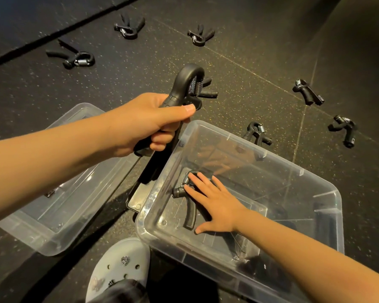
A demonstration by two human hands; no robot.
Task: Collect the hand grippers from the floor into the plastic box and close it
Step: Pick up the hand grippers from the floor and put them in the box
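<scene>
one hand gripper held in left hand.

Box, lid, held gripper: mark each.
box [228,136] head view, far rim
lid [70,211] head view, flat panel
held gripper [184,80] head view, curved top

A dark rubber floor with tiny yellow specks is lying in big tiles, thin lines running between them.

Grey charm-studded clog, dark trouser cuff
</scene>
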